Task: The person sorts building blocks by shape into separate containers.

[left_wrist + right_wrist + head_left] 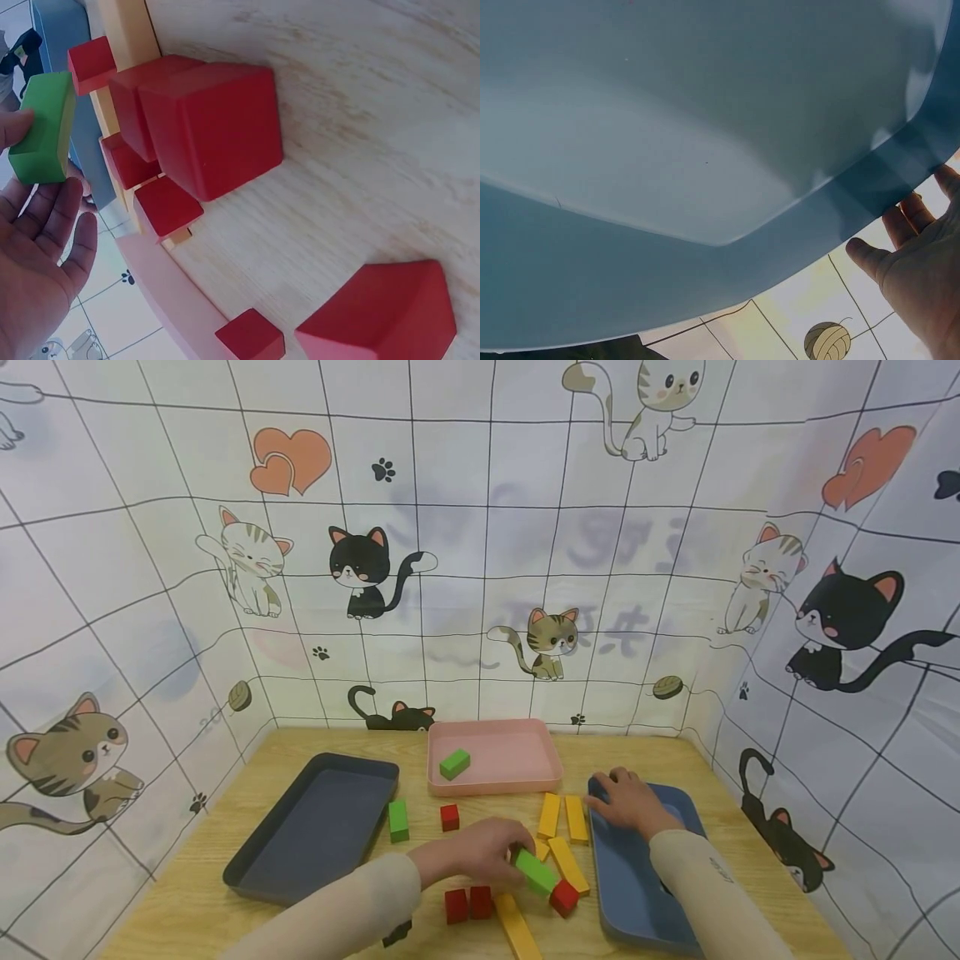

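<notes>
My left hand (480, 852) pinches a green block (536, 871) just above the wooden table, among red cubes (468, 903) and yellow bars (567, 862). In the left wrist view the green block (43, 127) sits between my fingertips, with red cubes (214, 127) close below. My right hand (628, 802) rests with relaxed fingers on the far left corner of the blue tray (637, 893). The right wrist view shows that blue tray (705, 135) from inside and my fingers (907, 247) at its rim.
A pink tray (540, 760) at the back holds one green block (454, 763). A dark grey tray (315, 827) lies at the left. A green block (398, 820) and a red cube (449, 817) lie between them. Cat-print cloth walls surround the table.
</notes>
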Demonstrator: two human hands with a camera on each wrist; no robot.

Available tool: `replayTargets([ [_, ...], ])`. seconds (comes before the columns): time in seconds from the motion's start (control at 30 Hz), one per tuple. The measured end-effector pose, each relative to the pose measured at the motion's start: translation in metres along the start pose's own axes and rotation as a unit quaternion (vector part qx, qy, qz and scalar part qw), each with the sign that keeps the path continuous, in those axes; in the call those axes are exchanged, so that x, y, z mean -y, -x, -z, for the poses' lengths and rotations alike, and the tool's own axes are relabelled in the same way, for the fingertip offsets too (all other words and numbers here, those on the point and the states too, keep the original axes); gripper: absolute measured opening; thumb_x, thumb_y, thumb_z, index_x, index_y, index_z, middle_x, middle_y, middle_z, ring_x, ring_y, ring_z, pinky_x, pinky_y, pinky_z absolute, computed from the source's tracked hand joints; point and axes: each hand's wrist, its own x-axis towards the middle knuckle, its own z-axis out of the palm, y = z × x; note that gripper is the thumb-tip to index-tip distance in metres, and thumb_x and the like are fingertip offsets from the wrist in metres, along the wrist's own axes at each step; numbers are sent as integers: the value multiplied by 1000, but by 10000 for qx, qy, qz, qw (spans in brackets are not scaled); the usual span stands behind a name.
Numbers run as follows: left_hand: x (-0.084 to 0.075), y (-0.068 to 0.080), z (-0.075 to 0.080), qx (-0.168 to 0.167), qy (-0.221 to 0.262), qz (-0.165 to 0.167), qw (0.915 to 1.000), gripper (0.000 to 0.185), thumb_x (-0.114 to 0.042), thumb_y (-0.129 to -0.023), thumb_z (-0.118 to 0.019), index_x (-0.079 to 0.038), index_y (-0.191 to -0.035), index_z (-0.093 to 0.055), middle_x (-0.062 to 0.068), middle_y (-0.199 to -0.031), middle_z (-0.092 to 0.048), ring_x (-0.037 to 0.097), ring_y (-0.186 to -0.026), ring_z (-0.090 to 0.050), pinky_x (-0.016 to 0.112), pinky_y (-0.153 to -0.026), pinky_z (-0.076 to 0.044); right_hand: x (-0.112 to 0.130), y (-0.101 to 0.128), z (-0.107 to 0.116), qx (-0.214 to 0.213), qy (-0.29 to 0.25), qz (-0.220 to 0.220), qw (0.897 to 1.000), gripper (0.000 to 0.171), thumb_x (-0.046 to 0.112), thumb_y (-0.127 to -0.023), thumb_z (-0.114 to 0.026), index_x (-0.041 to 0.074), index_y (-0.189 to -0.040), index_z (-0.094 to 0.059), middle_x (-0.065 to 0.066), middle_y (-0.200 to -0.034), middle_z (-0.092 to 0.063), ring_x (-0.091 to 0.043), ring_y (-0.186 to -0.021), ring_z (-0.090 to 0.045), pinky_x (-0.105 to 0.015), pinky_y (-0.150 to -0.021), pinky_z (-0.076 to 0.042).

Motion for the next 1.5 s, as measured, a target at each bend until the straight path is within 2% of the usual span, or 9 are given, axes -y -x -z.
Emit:
replayTargets([
  [0.13, 2, 0, 4, -282, 35, 131, 9995, 21, -19, -84, -79, -18, -102, -68, -14, -88, -57, 3, -78, -52, 18, -71, -46, 0, 1, 0, -15, 9, 9, 10000, 62, 51, -97, -56, 8, -141, -50, -29, -131, -46, -49, -117, -47, -65, -94, -40],
  [0.37, 10, -2, 13, -835, 449, 439, 9945, 20, -22, -84, -79, -19, -97, -65, -14, -87, -58, 8, -80, -57, 19, -72, -48, -1, 0, 0, -64, 46, 25, 10000, 62, 51, -97, -56, 7, -141, -50, -29, -131, -47, -49, -117, -48, -65, -94, -40],
  [0.5, 16, -5, 19, -1170, 552, 446, 9906, 17, -20, -83, -79, -17, -93, -65, -11, -84, -60, 10, -77, -57, 21, -70, -49, -1, 0, 1, -75, 60, 42, 9999, 63, 51, -97, -56, 7, -141, -50, -29, -131, -47, -49, -116, -48, -65, -94, -40],
  [0.77, 29, -9, 28, -1681, 377, 988, 9801, 21, -22, -84, -78, -13, -99, -66, -8, -87, -57, 11, -78, -53, 23, -69, -48, 1, 2, 4, -88, -29, 100, 9999, 63, 50, -97, -56, 6, -142, -50, -30, -131, -46, -50, -116, -47, -66, -94, -39],
  [1.1, 42, -15, 37, -2535, 627, 1508, 9535, 24, -19, -84, -76, -8, -102, -65, -3, -91, -60, 14, -79, -54, 30, -71, -49, 1, 3, 3, -51, -18, 86, 9999, 63, 51, -97, -55, 7, -143, -49, -29, -133, -45, -50, -118, -46, -66, -94, -40],
  [1.3, 48, -23, 43, -3079, 616, 1977, 9286, 25, -21, -83, -77, -9, -100, -65, -2, -89, -60, 15, -78, -54, 32, -71, -48, 0, 2, 2, -19, -48, 44, 10000, 64, 51, -97, -56, 7, -143, -49, -29, -133, -46, -49, -118, -47, -65, -94, -40],
  [1.5, 55, -31, 48, -3393, 728, 2410, 9064, 23, -21, -84, -77, -8, -99, -66, -1, -86, -61, 17, -77, -55, 32, -69, -48, 0, 2, 1, -31, -42, 73, 10000, 63, 51, -97, -56, 7, -142, -49, -29, -132, -46, -50, -118, -46, -66, -93, -40],
])
